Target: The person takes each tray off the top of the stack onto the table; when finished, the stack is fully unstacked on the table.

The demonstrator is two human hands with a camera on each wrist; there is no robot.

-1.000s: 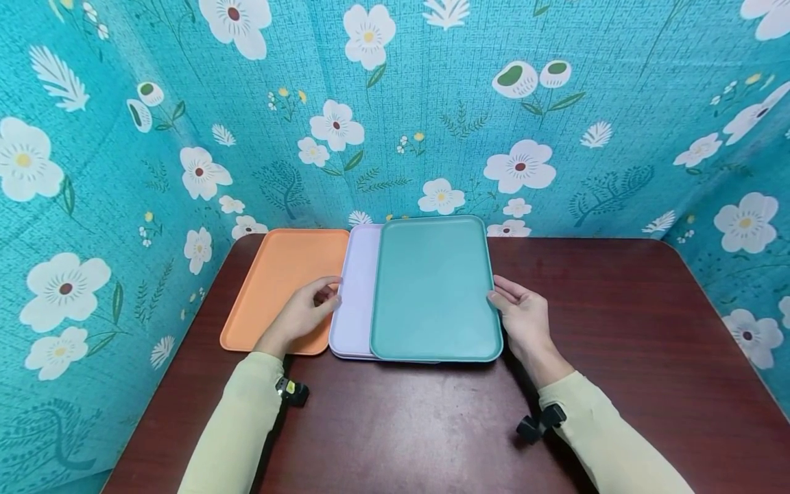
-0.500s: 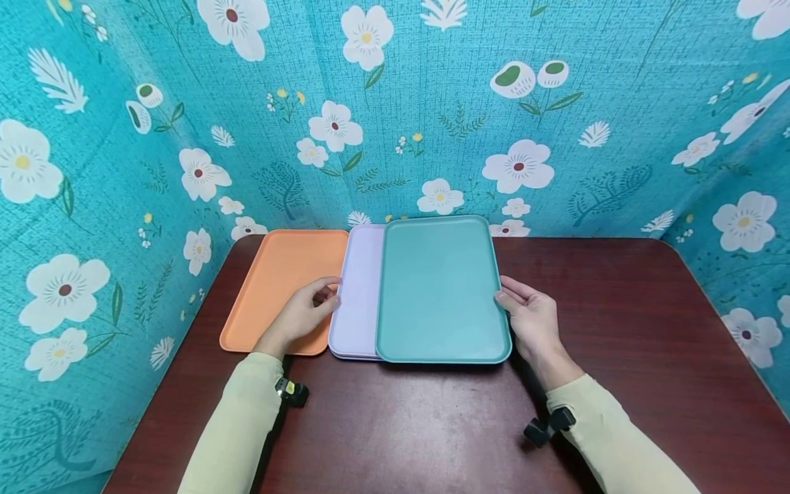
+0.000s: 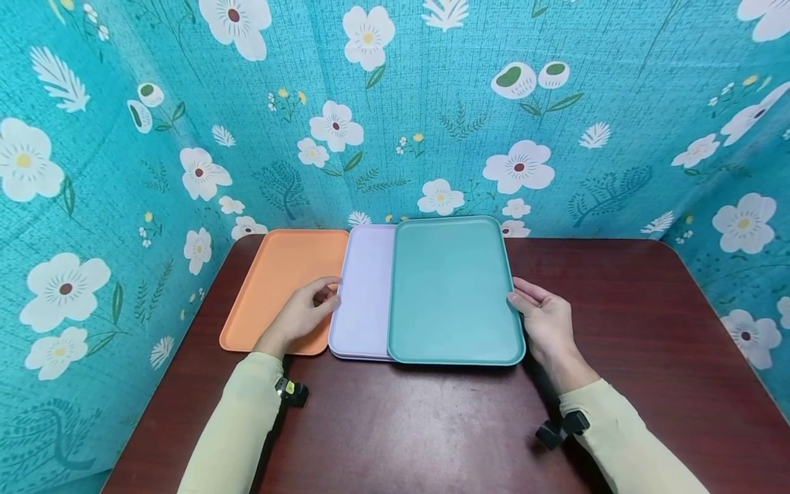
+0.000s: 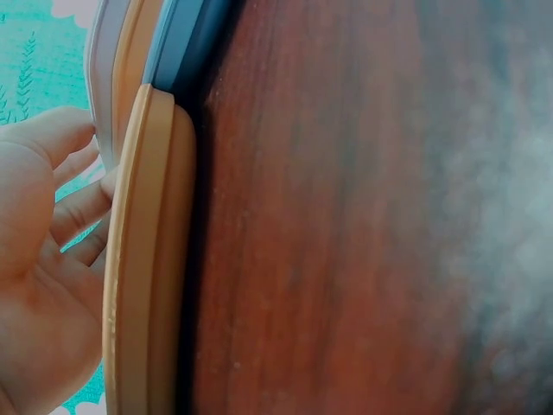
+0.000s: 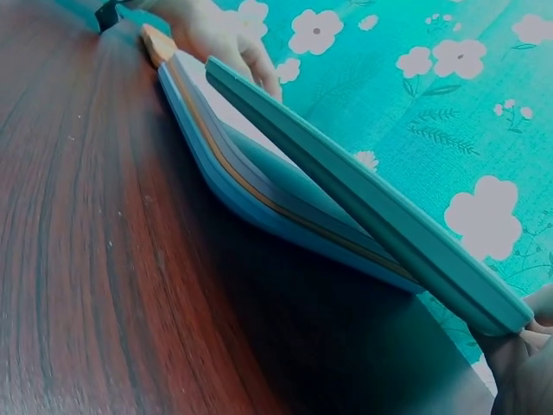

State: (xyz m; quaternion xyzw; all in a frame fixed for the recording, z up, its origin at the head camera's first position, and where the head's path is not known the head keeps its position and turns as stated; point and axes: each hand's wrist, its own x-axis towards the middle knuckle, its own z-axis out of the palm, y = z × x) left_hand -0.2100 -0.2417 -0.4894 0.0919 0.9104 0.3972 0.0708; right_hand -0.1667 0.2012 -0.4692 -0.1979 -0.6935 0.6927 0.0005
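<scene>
In the head view a green tray (image 3: 457, 295) lies partly over a lavender tray (image 3: 367, 295). My right hand (image 3: 549, 326) pinches the green tray's right rim between thumb and fingers. In the right wrist view that tray (image 5: 371, 199) slants, its held side raised above the stack. The left hand (image 3: 302, 312) reaches across an orange tray (image 3: 271, 295) and holds the left rim of the lavender one. Beneath the lavender tray, an orange edge (image 4: 136, 43) and a bluish edge (image 4: 183, 52) show in the left wrist view.
The trays sit at the back of a dark reddish wooden table (image 3: 395, 425). Behind and beside it hangs a turquoise floral cloth (image 3: 420, 103). Table surface extends in front of the trays and to the right.
The right hand has drawn the green tray to the right, uncovering more of the lavender tray. The left hand and the orange tray have stayed in place.
</scene>
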